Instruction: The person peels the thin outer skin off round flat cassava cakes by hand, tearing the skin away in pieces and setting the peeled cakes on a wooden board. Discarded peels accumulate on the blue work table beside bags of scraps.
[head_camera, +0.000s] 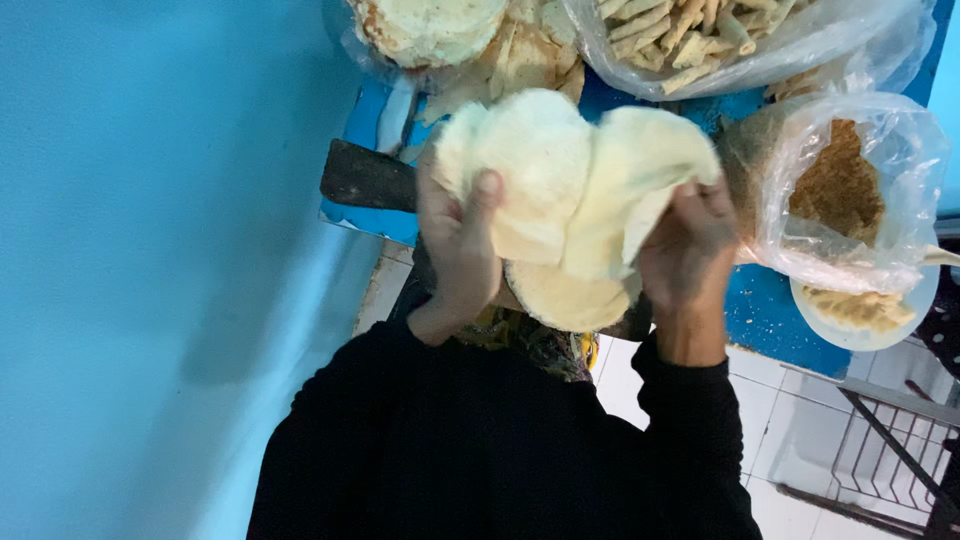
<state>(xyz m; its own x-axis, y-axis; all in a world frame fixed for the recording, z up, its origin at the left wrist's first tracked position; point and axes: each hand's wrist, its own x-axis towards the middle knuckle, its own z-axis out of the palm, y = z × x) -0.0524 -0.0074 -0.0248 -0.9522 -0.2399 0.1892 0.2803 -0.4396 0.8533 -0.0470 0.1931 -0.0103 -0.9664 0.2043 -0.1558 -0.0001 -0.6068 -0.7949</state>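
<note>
Both hands, left hand (458, 245) and right hand (688, 245), clamped on thin wrappers (575, 185) (centre frame); soft, tearable, best gripped at edges

Blue table (760, 310) w/ clear bags: rolled snacks (690, 30), brown crumbs (840, 185), flat wafers (430, 25).

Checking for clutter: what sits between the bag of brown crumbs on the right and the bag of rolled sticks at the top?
In the head view, only bare blue table separates the crumb bag from the stick bag.
</note>
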